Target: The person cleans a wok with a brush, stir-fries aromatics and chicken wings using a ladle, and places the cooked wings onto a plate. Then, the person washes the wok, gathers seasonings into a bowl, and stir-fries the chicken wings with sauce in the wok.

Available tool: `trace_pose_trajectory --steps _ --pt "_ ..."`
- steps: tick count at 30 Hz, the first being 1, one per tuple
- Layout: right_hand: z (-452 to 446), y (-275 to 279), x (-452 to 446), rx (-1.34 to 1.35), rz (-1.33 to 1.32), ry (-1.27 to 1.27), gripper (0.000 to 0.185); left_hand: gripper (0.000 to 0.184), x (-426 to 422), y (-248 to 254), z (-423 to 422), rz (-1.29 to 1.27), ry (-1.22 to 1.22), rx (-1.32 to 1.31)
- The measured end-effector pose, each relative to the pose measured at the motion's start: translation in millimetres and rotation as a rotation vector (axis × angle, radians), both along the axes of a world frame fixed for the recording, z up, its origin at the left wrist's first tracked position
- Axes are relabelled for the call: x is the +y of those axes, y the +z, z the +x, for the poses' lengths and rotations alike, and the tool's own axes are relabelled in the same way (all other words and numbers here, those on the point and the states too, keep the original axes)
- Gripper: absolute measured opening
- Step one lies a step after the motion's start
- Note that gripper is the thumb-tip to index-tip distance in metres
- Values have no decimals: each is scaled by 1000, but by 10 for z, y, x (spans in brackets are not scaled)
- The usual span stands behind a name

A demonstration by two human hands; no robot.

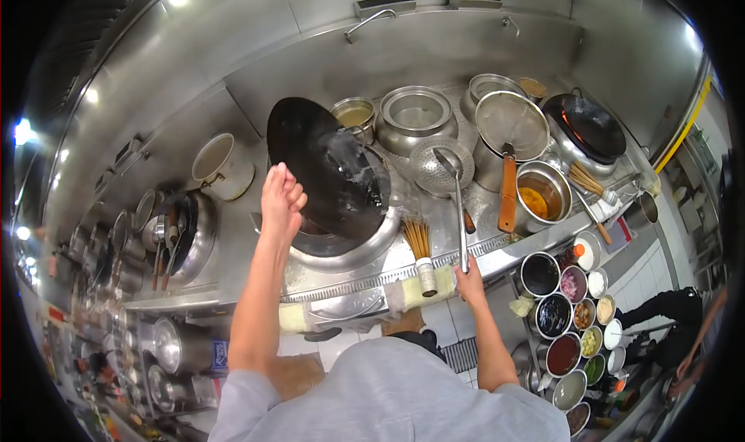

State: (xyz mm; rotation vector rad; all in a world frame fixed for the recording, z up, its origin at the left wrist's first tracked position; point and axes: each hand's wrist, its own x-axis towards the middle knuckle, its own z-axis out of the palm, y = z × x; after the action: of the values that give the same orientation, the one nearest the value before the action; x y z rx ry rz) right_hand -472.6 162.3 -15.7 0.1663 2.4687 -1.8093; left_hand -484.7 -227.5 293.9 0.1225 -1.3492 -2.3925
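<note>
Left hand clenched the wok at its near edge; tilted up, wet inside, it was not yet level. Well apart, the right hand gripped a ladle.

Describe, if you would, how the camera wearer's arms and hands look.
Both arms are bare below short grey sleeves, which match the grey shirt. The left hand and right hand wear no gloves, and no watch or bracelet shows on either wrist.
</note>
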Motion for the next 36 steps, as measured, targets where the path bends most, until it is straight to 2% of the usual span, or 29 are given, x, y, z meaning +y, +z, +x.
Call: trace_pose_trajectory --steps 2,3,4,5,6,9,12,13,15,18,20,22,24,26,28,29,31,32,33,34,36 --pt "95 357 -62 -283 -30 -26 51 26 55 113 -63 -37 -33 20" --pt "86 97 -75 -104 -143 -34 52 26 76 149 -78 -66 -73 12" --pt "51 -192 -39 -100 -141 -33 52 26 88 165 -80 -96 -111 3" --pt "4 -468 15 16 9 -9 54 26 100 163 -67 -97 -134 -7" --pt "7 -466 -3 76 83 9 55 26 93 162 -37 -96 -128 -3" --pt "159 49 -123 207 285 25 59 28 48 116 91 -129 -156 -50" --pt "136 437 -274 138 138 125 61 28 7 56 221 -161 -172 -44" --pt "54 365 -337 246 147 163 60 28 17 57 265 -167 -178 -64" --pt "14 299 -483 231 75 209 59 28 79 39 364 -193 -203 -101" --pt "163 490 -696 229 -15 289 58 30 160 -78 462 -250 -296 -155" --pt "360 583 -727 24 46 303 58 29 287 -98 528 -329 -369 -158" --pt "458 438 -690 -38 36 337 60 29 380 -94 562 -366 -424 -188" --pt "563 300 -726 147 132 307 65 30 505 -104 579 -614 -451 -120" --pt "621 194 -769 159 108 299 66 30 567 -82 633 -707 -456 -126" --pt "682 145 -826 277 114 254 66 29 610 -34 702 -1055 -365 -110" --pt "658 118 -823 265 104 249 66 30 613 -67 712 -1033 -307 -59" --pt "505 172 -780 129 60 338 67 26 480 -116 657 -709 -313 -160" --pt "403 431 -752 -44 -159 398 63 24 391 -118 599 -451 -286 -192" --pt "302 687 -724 -233 -357 424 59 26 313 -114 534 -410 -117 -201" --pt "304 842 -806 -279 -634 321 56 28 196 -66 518 -311 -61 -223" --pt "232 871 -773 -338 -719 279 59 26 -54 -164 594 -123 12 -164"
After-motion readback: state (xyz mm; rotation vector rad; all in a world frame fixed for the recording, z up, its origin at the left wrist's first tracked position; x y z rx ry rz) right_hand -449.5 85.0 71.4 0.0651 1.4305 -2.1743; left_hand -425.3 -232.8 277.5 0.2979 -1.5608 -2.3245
